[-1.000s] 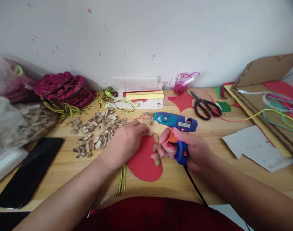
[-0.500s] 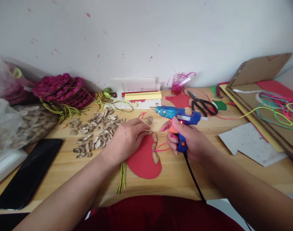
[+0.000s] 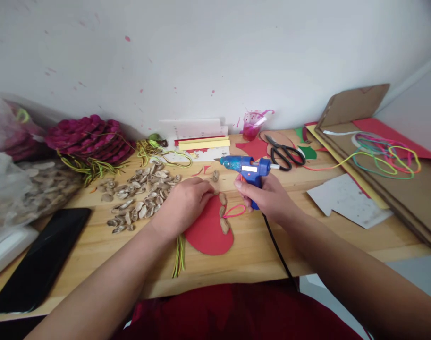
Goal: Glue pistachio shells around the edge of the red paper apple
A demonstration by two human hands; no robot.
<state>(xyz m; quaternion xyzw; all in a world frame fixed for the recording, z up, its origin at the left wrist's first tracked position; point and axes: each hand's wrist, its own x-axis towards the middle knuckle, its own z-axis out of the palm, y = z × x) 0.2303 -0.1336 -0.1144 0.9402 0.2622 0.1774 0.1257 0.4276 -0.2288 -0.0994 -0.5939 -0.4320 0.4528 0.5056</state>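
Note:
A red rounded cutout (image 3: 208, 231) lies on the wooden table, with several peanut shells (image 3: 223, 211) in a row along its right edge and a pink string loop (image 3: 235, 211) beside them. My left hand (image 3: 187, 203) rests over the cutout's upper left part, its fingers closed at the shell near the top of the row. My right hand (image 3: 266, 196) is wrapped round the handle of a blue glue gun (image 3: 241, 164), whose nozzle points left, above the cutout. A black cord hangs from the handle. Yellow-green threads (image 3: 179, 256) show below my left wrist.
Loose shell halves (image 3: 144, 198) are spread at left, near a black phone (image 3: 41, 257) and a bag of shells (image 3: 41, 191). Magenta pieces (image 3: 89, 141) are stacked behind. Black scissors (image 3: 285, 153) and a stained cup (image 3: 251, 126) stand at the back; cardboard (image 3: 406, 189) and coloured cord (image 3: 381, 153) are right.
The glue gun in my right hand has moved slightly left and turned a little. My left hand stays at the top shell. The whole view has shifted somewhat.

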